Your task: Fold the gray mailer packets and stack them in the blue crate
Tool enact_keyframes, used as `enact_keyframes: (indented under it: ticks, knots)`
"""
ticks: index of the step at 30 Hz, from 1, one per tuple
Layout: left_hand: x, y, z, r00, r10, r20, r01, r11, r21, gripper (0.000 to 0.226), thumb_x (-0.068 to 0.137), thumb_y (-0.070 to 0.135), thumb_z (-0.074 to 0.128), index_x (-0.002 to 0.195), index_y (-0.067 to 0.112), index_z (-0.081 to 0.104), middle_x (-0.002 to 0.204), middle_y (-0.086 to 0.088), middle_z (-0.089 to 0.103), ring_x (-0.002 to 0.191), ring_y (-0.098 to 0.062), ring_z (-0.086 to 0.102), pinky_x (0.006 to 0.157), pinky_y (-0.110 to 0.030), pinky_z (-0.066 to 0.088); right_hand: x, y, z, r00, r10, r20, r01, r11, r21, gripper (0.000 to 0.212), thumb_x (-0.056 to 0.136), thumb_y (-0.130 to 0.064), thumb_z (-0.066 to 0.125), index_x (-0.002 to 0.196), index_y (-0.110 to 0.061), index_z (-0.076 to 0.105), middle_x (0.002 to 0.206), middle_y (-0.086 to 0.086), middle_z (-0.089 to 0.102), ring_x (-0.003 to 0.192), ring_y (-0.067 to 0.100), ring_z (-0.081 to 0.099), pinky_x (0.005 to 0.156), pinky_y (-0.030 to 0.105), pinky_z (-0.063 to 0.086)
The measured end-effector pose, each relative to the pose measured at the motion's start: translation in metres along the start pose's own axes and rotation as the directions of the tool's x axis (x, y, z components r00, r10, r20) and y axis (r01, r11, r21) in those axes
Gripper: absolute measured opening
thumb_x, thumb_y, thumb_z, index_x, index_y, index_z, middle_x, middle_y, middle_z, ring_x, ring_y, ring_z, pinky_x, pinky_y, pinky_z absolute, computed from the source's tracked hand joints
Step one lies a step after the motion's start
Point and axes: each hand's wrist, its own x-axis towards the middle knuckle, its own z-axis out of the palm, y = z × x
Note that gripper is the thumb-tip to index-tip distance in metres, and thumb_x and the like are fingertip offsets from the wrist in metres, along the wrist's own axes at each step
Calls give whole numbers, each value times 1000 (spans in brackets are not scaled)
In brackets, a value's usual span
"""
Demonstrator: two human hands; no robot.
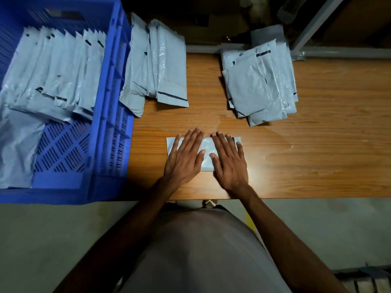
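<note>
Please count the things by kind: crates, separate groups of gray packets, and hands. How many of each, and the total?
Blue crate: 1
Groups of gray packets: 4 (in crate, beside crate, far pile, one under the hands)
Hands: 2 (left, right)
Total: 7
</note>
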Motion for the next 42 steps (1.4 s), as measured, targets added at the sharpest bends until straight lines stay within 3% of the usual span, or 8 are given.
enact_keyframes:
  ticks: [4,12,18,21,25,30,35,42]
  knots:
    - [0,-13,-21,999,31,36,-22,975,-222,60,111,37,32,166,18,16,173,-1,19,160,-12,2,130,-49,4,3,1,-7,998,7,56,-11,997,74,57,112,-45,26,167,-30,18,173,-5,20,162,17,4,130,52,9]
    - [0,-26,-68,990,6,137,7,995,-96,80,83,33,67,157,24,39,151,-3,50,148,-23,34,127,-54,10,33,-11,-50,985,-51,166,62,996,-63,59,97,-39,71,149,-21,51,158,15,43,160,30,17,128,54,5]
    - [-2,-18,-97,986,104,-128,-112,992,-60,42,79,17,72,120,20,70,105,-2,60,105,-23,54,95,-36,41,24,-33,-82,978,-183,-96,165,971,-171,40,82,-19,84,120,-19,70,114,5,63,102,30,65,99,47,48]
    - [-14,-13,-92,946,166,-277,-159,986,50,35,80,10,72,114,17,69,108,-4,60,102,-23,55,90,-38,45,10,-34,-76,957,-204,-208,167,969,-182,45,74,-10,85,115,-17,69,108,6,63,97,29,63,89,43,51]
    - [-42,-22,-55,965,166,-204,-173,985,-18,40,75,8,74,113,17,67,121,-6,60,116,-25,55,100,-42,48,-15,-22,-42,978,-179,-105,164,977,-138,63,63,-13,85,123,-16,65,117,9,62,109,31,61,100,50,46]
    - [-66,-26,-36,984,94,-148,-119,979,-164,43,86,33,63,127,20,66,140,-3,57,135,-22,49,112,-42,42,-35,-15,-21,988,-116,-99,118,993,11,45,95,-45,60,133,-20,60,133,6,56,128,23,52,110,49,37]
    - [-40,-18,-27,984,-77,-161,44,979,-201,54,109,38,37,156,13,44,162,-6,42,154,-21,30,127,-42,25,-12,-27,-9,990,-64,-122,66,998,13,50,112,-39,35,159,-21,39,161,3,41,156,21,26,124,49,24]
    - [-27,-18,-5,995,-59,-78,56,998,-34,59,112,41,18,166,20,20,173,2,20,160,-19,11,129,-44,14,1,-23,13,996,-65,-59,63,997,-44,57,113,-40,29,167,-23,21,174,-5,19,162,15,3,131,49,7]
